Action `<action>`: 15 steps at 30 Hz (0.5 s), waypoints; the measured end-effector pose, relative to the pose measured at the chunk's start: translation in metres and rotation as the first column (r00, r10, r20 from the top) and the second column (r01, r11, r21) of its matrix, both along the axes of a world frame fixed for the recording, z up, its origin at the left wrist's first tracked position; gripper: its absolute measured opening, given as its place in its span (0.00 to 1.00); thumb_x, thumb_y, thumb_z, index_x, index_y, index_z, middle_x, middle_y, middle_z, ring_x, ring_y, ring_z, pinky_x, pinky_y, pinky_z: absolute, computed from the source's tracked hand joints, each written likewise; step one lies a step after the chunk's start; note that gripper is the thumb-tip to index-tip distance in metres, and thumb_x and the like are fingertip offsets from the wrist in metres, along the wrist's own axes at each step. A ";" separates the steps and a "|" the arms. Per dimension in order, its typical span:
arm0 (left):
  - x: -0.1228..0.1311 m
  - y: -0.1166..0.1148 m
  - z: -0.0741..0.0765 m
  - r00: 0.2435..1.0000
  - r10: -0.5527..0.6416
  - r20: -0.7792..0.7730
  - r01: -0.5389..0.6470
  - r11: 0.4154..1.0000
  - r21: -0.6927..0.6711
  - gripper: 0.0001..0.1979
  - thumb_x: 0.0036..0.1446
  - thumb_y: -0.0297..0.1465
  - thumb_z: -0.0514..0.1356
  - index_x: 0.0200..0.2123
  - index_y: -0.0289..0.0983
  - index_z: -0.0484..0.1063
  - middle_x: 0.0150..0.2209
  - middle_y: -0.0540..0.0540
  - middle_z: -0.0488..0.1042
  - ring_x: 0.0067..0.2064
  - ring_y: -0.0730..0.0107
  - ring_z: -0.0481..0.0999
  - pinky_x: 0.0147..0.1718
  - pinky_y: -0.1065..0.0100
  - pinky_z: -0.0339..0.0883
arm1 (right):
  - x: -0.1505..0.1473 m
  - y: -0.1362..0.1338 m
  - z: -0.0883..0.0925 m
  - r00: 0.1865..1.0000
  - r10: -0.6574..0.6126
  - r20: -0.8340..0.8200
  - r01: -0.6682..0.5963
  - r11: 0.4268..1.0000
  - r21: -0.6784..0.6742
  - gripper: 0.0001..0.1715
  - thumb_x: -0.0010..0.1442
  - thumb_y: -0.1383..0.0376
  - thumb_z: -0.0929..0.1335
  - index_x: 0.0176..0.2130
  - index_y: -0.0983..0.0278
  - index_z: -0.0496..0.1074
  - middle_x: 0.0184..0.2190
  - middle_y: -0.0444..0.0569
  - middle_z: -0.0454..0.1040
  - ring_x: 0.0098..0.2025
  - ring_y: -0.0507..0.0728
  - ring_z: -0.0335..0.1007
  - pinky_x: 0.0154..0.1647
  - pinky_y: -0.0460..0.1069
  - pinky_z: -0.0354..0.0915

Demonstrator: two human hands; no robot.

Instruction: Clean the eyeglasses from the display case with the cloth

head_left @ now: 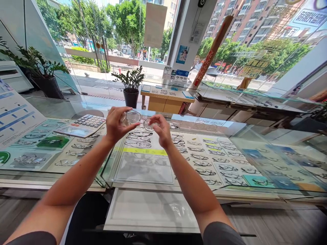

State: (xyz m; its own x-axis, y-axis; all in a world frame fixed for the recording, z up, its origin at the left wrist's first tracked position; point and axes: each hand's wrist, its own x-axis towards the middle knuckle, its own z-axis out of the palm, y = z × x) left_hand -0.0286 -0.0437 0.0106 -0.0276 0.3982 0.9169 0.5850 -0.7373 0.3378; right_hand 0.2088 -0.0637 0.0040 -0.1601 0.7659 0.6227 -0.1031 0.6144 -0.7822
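A pair of thin-framed eyeglasses point(133, 117) is held up in front of me, above the glass display counter point(143, 172). My left hand point(116, 123) pinches one side of it, thumb below and fingers above the round lens. The other side sits at the fingertips of my right hand point(161, 129), whose thumb and fingers are closed on the frame. Some of the frame is covered by my fingers. Below the hands, several rows of eyeglasses point(139, 139) lie inside the counter.
A white calculator point(88, 121) lies on the counter to the left, beside a printed board point(17, 112). More eyeglasses point(204, 163) fill the case to the right. A drawer point(153, 207) sticks out towards me. Potted plants point(131, 85) and a display table point(166, 98) stand by the window.
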 end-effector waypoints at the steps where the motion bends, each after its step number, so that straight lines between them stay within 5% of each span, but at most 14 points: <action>1: 0.000 -0.001 0.001 0.999 0.005 0.039 -0.005 1.000 0.009 0.35 0.48 0.61 0.78 0.47 0.42 0.80 0.44 0.41 0.85 0.45 0.52 0.80 0.52 0.52 0.73 | -0.001 -0.001 0.000 1.000 -0.003 -0.007 0.003 1.000 -0.001 0.20 0.63 0.49 0.73 0.49 0.56 0.75 0.41 0.47 0.76 0.47 0.62 0.74 0.58 0.58 0.68; 6: 0.005 -0.010 0.025 0.977 -0.083 0.197 0.084 0.996 0.007 0.34 0.51 0.58 0.79 0.49 0.42 0.76 0.41 0.47 0.77 0.41 0.61 0.78 0.46 0.58 0.74 | 0.000 -0.013 0.022 0.996 -0.074 -0.051 0.077 0.995 0.058 0.26 0.62 0.47 0.73 0.55 0.54 0.69 0.40 0.45 0.68 0.44 0.60 0.69 0.54 0.58 0.69; 12: 0.011 -0.018 0.101 0.984 -0.111 0.136 0.084 0.978 0.188 0.31 0.54 0.54 0.80 0.51 0.44 0.77 0.43 0.47 0.74 0.45 0.60 0.77 0.48 0.57 0.74 | 0.014 -0.027 0.102 0.969 -0.241 0.055 0.209 0.917 0.341 0.33 0.62 0.50 0.79 0.61 0.51 0.69 0.43 0.47 0.67 0.45 0.61 0.67 0.54 0.60 0.71; 15: 0.018 -0.029 0.128 0.987 -0.083 0.134 0.053 0.976 0.211 0.31 0.56 0.57 0.78 0.52 0.44 0.77 0.44 0.46 0.75 0.46 0.59 0.78 0.49 0.56 0.75 | 0.020 -0.033 0.132 0.965 -0.259 0.049 0.217 0.886 0.410 0.34 0.63 0.51 0.80 0.62 0.51 0.71 0.43 0.47 0.68 0.46 0.61 0.67 0.54 0.60 0.72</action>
State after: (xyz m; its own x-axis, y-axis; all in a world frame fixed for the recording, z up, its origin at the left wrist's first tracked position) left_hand -0.0108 -0.0724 0.1383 -0.1421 0.2068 0.9680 0.4882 -0.8361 0.2502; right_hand 0.2286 -0.0969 0.1356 -0.0815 0.4806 0.8731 0.1507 0.8719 -0.4659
